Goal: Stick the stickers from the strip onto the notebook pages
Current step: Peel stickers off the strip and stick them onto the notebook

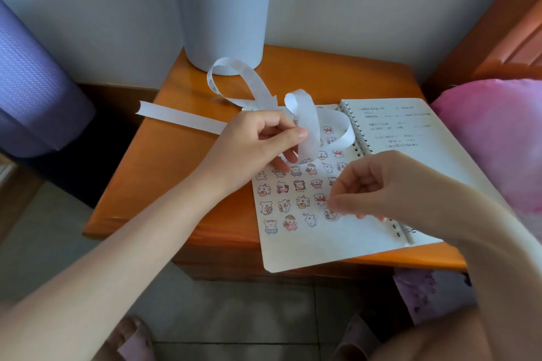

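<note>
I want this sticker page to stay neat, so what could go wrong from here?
1. The strip held by the left hand loops low over the stickered page, and its loose coil may snag placed stickers.
2. The notebook overhangs the front edge of the table, so the right hand pressing down its pinched sticker could tip it.

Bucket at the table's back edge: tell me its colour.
The bucket is plain pale blue-grey, seen best in the head view.
</note>
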### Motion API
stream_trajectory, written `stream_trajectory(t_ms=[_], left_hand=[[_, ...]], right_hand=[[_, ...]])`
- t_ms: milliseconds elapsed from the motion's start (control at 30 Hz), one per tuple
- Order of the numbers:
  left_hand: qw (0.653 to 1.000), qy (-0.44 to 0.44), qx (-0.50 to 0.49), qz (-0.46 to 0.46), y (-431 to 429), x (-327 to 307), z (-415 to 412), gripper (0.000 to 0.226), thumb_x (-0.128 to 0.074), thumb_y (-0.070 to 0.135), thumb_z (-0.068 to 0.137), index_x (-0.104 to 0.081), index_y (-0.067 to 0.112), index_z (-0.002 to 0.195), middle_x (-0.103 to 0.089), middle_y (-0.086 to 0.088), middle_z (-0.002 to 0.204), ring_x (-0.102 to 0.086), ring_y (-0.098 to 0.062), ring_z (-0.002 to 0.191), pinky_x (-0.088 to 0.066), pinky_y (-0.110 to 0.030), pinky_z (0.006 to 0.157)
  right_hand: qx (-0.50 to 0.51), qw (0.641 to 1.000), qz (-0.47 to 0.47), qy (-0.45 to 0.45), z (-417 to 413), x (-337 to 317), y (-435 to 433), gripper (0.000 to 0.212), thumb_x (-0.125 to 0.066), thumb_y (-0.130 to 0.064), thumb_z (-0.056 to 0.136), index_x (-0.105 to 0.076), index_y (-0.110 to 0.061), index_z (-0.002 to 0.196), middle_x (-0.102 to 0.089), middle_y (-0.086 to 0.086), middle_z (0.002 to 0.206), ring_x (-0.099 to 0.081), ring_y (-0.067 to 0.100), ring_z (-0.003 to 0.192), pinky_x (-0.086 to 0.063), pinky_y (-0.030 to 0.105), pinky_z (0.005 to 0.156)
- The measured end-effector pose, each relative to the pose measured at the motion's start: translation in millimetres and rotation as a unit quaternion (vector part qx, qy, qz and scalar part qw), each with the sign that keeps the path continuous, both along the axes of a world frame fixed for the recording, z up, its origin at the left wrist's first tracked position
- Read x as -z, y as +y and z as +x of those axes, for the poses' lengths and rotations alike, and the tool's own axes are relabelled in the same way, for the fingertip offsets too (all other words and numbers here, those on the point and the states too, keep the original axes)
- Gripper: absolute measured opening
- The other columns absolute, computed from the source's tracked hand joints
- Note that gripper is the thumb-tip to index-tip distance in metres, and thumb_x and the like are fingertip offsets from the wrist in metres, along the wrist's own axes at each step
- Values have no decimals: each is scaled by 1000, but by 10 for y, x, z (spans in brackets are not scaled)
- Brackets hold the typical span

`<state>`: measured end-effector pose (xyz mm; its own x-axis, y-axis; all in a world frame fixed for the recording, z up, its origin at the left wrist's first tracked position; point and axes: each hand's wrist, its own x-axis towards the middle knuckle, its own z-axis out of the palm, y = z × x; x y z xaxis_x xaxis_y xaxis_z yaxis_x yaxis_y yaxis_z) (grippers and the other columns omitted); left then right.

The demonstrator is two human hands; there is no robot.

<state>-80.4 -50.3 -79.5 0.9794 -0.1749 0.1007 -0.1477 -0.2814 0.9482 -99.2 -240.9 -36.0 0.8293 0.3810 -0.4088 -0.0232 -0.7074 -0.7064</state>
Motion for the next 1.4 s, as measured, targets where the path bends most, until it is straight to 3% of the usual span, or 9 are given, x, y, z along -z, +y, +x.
stream_trajectory(t_ms=[567,800,1067,1200,1400], left_hand=[[1000,7,-3,22,-7,-17,-9,15,-58,21,92,-70,12,86,-68,7,73,-67,-4,65,-51,-12,57],[1000,7,-2,20,-10,-23,-15,15,-59,21,92,-69,13,85,-67,8,71,-67,-4,65,-51,-11,57],[1000,8,-3,21,-16,-28,-17,15,-59,21,92,-69,13,85,-68,7,72,-67,-2,63,-49,-9,56],[1000,9,-3,25,-15,-31,-18,15,-58,21,92,-69,13,85,-68,6,73,-67,-2,63,-49,-9,56],[999,7,-5,31,-14,-27,-15,15,-58,22,92,-68,14,85,-68,7,73,-67,-2,64,-49,-9,56]], right_hand=[[-3,1000,-8,-9,-5,22,30,8,-72,-24,78,-70,-21,72,-64,-21,55,-52,-3,46,-34,5,43],[-3,999,-22,-23,0,40,34,7,-73,-25,77,-71,-21,72,-66,-14,57,-52,-2,47,-35,8,44],[-1,999,-31,-35,4,81,31,6,-74,-25,77,-71,-22,72,-66,-18,57,-55,-1,50,-39,11,47],[-6,998,-35,-48,-5,101,41,8,-75,-25,77,-70,-23,71,-62,-26,56,-59,4,54,-43,12,50],[-1,998,-33,-48,-15,99,53,9,-77,-23,74,-70,-19,70,-59,-21,54,-55,13,57,-41,16,50]])
